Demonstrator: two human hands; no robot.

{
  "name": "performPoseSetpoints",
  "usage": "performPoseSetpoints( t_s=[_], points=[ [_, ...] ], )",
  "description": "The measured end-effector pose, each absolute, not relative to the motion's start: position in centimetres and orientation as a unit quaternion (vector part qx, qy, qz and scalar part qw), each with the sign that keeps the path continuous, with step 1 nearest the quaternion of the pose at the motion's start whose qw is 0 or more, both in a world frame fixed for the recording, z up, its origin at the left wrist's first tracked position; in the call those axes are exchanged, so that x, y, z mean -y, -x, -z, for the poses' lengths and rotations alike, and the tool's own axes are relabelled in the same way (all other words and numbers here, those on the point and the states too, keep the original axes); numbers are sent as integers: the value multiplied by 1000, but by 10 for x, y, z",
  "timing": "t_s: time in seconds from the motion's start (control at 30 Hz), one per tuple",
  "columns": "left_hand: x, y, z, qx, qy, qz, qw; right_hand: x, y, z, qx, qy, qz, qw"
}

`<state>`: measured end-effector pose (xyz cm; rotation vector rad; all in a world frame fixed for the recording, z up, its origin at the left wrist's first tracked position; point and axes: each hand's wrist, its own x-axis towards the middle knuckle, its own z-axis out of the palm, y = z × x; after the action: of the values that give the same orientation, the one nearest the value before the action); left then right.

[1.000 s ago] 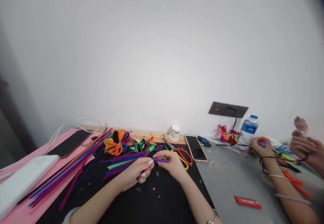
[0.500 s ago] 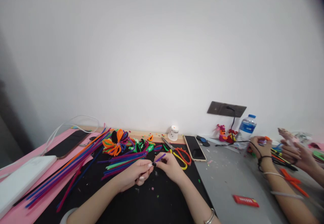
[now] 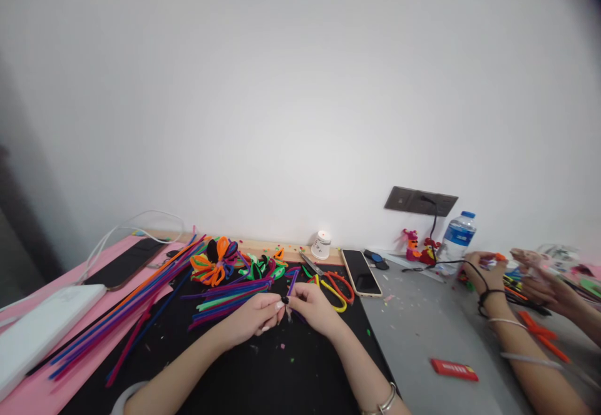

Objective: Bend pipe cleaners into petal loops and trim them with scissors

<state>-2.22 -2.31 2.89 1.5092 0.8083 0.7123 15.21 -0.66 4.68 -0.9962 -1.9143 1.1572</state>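
Over the black mat my two hands meet at the fingertips. My right hand is closed in a pinch on a short purple pipe cleaner, which sticks up above the fingers. My left hand is closed too, its thumb and fingers pressed together at the pipe cleaner's lower part, which the fingertips hide. Just beyond my left hand lies a bundle of cut pipe cleaners, purple, green and blue. Scissors with red and yellow handles rest beyond my right hand.
Long pipe cleaners and a white box-shaped device lie left. Behind are a pipe-cleaner flower, a paper cup and a phone. At right are a bottle, a red packet and another person's hands.
The purple pipe cleaner has swung from slanting rightward to nearly upright. My fingertips stay together. At right, the other person's far hand has shifted slightly.
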Motion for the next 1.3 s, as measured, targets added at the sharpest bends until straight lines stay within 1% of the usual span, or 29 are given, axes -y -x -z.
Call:
performPoseSetpoints(
  t_s=[0.33, 0.47, 0.6, 0.73, 0.93, 1.03, 1.13, 1.3],
  points=[
    [29, 23, -41, -374, -772, -303, 416, 5, -150, -45, 693, 393, -514, 317],
    [32, 23, -45, -368, -800, -301, 367, 9, -150, -49, 673, 400, -539, 312],
    [33, 22, -44, -360, -809, -309, 347, 10, -149, -51, 652, 407, -557, 314],
    [31, 22, -43, -363, -788, -333, 370, 8, -151, -51, 627, 409, -572, 335],
    [19, 26, -42, -395, -699, -432, 410, 3, -157, -54, 587, 374, -593, 404],
    [16, 28, -38, -410, -641, -466, 452, 2, -155, -52, 576, 365, -594, 427],
    [16, 26, -35, -406, -584, -482, 512, 3, -151, -48, 578, 366, -593, 423],
    [21, 19, -35, -361, -533, -482, 594, 9, -141, -44, 604, 376, -592, 378]
  ],
)
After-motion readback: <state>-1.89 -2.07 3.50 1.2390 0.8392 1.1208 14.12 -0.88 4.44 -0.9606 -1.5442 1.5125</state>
